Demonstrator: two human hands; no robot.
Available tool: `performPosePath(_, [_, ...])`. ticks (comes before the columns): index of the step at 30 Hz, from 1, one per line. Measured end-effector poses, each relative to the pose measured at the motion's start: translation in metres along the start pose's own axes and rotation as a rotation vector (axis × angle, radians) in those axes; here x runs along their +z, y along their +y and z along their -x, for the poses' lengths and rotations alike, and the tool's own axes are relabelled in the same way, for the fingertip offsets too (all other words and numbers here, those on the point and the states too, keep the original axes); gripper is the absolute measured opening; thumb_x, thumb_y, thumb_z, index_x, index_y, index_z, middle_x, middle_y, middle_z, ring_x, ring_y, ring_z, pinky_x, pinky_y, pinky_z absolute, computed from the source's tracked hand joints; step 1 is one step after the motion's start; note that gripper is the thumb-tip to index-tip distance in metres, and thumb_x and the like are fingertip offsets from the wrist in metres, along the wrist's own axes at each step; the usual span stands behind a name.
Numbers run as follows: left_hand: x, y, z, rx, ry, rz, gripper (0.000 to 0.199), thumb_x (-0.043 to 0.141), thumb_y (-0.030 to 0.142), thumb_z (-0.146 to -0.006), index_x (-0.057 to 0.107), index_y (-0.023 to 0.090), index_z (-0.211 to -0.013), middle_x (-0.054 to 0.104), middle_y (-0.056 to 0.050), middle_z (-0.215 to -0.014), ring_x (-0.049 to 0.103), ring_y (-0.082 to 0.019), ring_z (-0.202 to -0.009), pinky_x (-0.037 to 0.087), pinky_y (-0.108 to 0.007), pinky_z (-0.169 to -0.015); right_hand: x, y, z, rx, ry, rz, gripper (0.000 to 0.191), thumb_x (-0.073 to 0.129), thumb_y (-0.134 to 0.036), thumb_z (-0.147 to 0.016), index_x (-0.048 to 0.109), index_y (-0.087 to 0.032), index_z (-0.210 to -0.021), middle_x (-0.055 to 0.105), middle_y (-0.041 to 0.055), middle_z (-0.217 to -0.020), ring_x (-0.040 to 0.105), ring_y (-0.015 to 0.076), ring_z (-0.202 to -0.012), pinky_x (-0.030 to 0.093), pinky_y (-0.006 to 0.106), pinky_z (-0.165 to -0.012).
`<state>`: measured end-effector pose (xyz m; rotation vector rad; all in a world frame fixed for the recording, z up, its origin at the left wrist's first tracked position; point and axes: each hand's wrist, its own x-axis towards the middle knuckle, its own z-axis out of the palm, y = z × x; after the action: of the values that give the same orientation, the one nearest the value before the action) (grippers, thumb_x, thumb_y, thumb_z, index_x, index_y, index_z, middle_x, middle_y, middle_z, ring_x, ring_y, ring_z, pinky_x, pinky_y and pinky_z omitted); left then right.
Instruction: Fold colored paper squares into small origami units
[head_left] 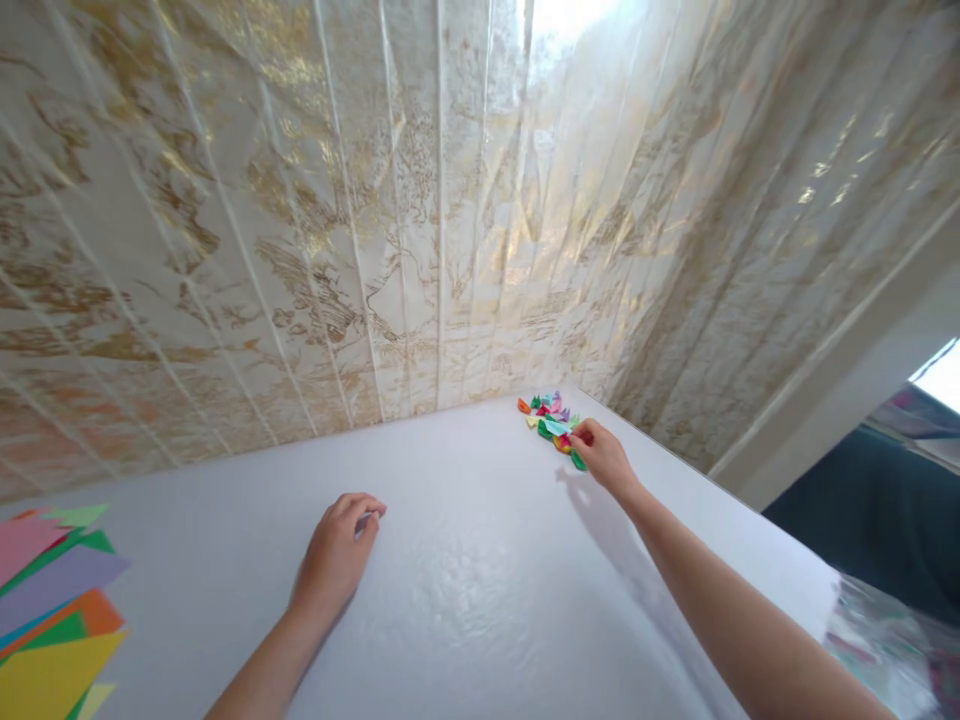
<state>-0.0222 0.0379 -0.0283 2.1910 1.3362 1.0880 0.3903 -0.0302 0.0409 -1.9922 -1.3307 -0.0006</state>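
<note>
Small folded paper pieces in many colours (545, 428) lie grouped at the far right corner of the white table (450, 560). My right hand (602, 452) reaches over the near right side of this group, its thumb and forefinger pinched at a light blue and a pinkish piece; which one it grips is too small to tell. My left hand (335, 556) rests on the table left of centre, its fingers curled in and the thumb close to the forefinger, with no object visible in it.
Coloured paper sheets (56, 600) lie overlapping at the left edge of the table. Behind the table hangs a white and gold patterned curtain (375, 220). Clear plastic bags (881, 630) and a dark surface (870, 510) are beyond the right edge.
</note>
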Motion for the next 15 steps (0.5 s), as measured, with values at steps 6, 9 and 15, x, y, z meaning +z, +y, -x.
performPosePath(6, [0.001,-0.002,0.000,0.011,0.016,-0.024,0.023,0.046,0.029,-0.080,0.068,0.023,-0.079,0.066,-0.004,-0.093,0.063,-0.021,-0.092,0.052,-0.036,-0.087,-0.048,0.076,-0.028,0.189,0.167,0.168,0.009,0.053,-0.028,-0.074,0.057,-0.020,-0.073,0.062,0.0030,-0.069,0.055,0.0174,-0.065,0.035,0.026,-0.058])
performPosePath(9, [0.001,-0.002,0.000,-0.006,0.027,-0.033,0.023,0.046,0.030,-0.079,0.069,0.023,-0.078,0.067,-0.005,-0.095,0.063,-0.022,-0.093,0.052,-0.037,-0.088,-0.047,0.080,-0.049,0.202,0.187,0.187,0.011,0.054,-0.029,-0.075,0.059,-0.019,-0.074,0.064,0.0040,-0.072,0.055,0.0177,-0.067,0.034,0.025,-0.057])
performPosePath(15, [0.001,-0.004,0.000,-0.022,0.032,-0.046,0.024,0.047,0.032,-0.080,0.069,0.024,-0.078,0.066,-0.005,-0.095,0.064,-0.022,-0.093,0.054,-0.037,-0.086,-0.013,0.070,-0.097,0.191,0.132,0.204,0.010,0.055,-0.025,-0.075,0.063,-0.019,-0.077,0.067,0.0043,-0.078,0.057,0.0165,-0.071,0.036,0.024,-0.059])
